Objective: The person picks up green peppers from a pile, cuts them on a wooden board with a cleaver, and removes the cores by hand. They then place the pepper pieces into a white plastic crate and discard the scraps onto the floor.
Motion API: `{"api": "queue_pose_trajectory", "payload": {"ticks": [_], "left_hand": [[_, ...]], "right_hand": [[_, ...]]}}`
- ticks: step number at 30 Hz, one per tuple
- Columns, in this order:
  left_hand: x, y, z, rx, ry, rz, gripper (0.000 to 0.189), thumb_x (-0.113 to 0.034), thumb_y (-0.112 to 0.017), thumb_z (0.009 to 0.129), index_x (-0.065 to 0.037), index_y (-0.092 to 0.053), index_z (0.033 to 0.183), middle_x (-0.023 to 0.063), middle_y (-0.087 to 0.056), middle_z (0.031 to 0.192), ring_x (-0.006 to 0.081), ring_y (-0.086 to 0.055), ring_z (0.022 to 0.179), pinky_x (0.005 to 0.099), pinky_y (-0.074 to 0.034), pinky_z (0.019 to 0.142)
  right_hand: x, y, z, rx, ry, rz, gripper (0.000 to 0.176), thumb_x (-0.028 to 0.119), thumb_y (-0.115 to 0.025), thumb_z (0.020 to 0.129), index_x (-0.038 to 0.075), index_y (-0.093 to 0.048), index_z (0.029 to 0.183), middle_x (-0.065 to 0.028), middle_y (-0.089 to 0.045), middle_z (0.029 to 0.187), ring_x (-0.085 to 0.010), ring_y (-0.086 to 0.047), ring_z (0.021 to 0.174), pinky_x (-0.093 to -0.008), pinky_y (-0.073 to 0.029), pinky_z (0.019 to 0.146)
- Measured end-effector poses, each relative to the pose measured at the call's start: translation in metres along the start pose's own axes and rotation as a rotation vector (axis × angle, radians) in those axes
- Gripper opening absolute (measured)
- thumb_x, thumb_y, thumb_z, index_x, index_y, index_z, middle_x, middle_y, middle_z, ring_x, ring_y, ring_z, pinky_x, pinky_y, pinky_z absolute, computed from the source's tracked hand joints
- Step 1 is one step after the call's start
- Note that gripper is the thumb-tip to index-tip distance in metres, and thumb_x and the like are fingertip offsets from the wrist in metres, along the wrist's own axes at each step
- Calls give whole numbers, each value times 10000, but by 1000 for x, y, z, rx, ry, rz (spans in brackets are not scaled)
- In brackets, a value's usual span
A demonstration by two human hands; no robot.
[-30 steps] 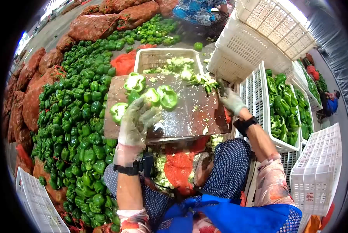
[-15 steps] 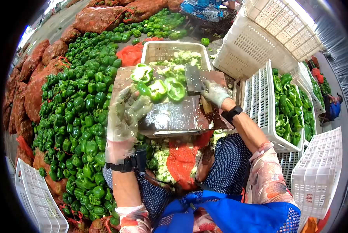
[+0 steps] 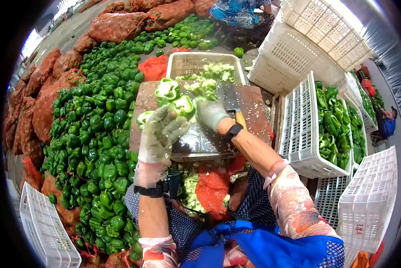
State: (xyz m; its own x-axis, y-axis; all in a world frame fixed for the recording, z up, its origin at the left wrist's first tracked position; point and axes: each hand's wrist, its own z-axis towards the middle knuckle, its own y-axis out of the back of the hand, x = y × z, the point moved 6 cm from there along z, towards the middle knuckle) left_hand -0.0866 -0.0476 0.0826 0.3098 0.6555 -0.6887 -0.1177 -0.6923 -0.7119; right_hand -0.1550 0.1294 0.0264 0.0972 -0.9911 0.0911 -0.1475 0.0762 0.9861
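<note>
Heap of loose green bell peppers (image 3: 97,134) at far left. My gloved left hand (image 3: 161,134), fingers spread, hovers over the brown wooden cutting board (image 3: 254,111). Halved green peppers (image 3: 184,105) lie mid-board. My gloved right hand (image 3: 211,113) curls onto them; can't tell the grip. Steel cleaver (image 3: 228,95) lies just beside it.

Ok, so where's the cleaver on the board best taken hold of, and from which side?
By its pale handle, coming from the near side, next to the right hand. The cleaver lies on the cutting board with its broad blade pointing away towards the tray and the handle pointing back at the person, bare beside the wrist, so a hand need not cross the blade.
</note>
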Motion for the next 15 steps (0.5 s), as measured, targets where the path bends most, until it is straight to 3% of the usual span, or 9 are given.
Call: {"api": "queue_pose_trajectory", "payload": {"ticks": [1, 4, 6, 10, 12, 14, 15], "left_hand": [[2, 1, 2, 8, 4, 13, 523, -338, -544, 932, 14, -439, 1305, 138, -505, 1144, 280, -564, 1035, 425, -520, 898], [12, 9, 9, -7, 18, 22, 505, -342, -550, 929, 2, -460, 1289, 122, -531, 1123, 276, -586, 1017, 428, -530, 887], [19, 12, 13, -54, 30, 31, 465, -330, -554, 932, -18, -490, 1270, 109, -578, 1098, 288, -622, 999, 443, -553, 861], [40, 10, 19, -191, 92, 287, 337, -295, -557, 934, -23, -540, 1131, 75, -572, 1014, 201, -608, 880, 359, -564, 776], [73, 16, 22, -206, 167, 226, 273, -318, -542, 946, -91, -517, 1094, 25, -518, 881, 134, -552, 739, 305, -535, 669], [108, 31, 26, -11, 376, 153, 239, -297, -525, 959, -121, -498, 1119, -2, -472, 818, 119, -496, 664, 273, -485, 599], [112, 19, 23, -192, 314, 208, 188, -250, -497, 971, -136, -490, 1121, -16, -434, 774, 107, -449, 625, 259, -437, 554]], "right_hand": [[-1, -5, -5, 125, -70, -37, 202, 192, -455, 930, 19, -545, 981, -121, -635, 794, -242, -660, 724, -380, -527, 686], [-1, -1, -31, 297, -6, 44, 270, 127, -501, 856, 59, -547, 1114, -197, -666, 996, -326, -665, 931, -454, -515, 787], [-14, -17, -36, 67, 95, -82, 242, 130, -521, 850, 73, -572, 1080, -191, -667, 985, -329, -664, 924, -438, -521, 768], [-21, -22, -45, 94, 18, 39, 239, 143, -529, 852, 80, -575, 1078, -183, -676, 935, -339, -674, 865, -445, -529, 718], [-23, -28, -50, 112, 41, -13, 234, 165, -534, 855, 88, -585, 1071, -179, -678, 922, -334, -675, 862, -447, -529, 712], [-22, -28, -56, 128, 18, 57, 234, 203, -540, 861, 102, -598, 1063, -171, -678, 935, -328, -671, 880, -452, -526, 727], [-22, -31, -57, 122, 16, 90, 239, 231, -538, 866, 108, -602, 1060, -171, -675, 955, -327, -666, 899, -455, -521, 752]]}}
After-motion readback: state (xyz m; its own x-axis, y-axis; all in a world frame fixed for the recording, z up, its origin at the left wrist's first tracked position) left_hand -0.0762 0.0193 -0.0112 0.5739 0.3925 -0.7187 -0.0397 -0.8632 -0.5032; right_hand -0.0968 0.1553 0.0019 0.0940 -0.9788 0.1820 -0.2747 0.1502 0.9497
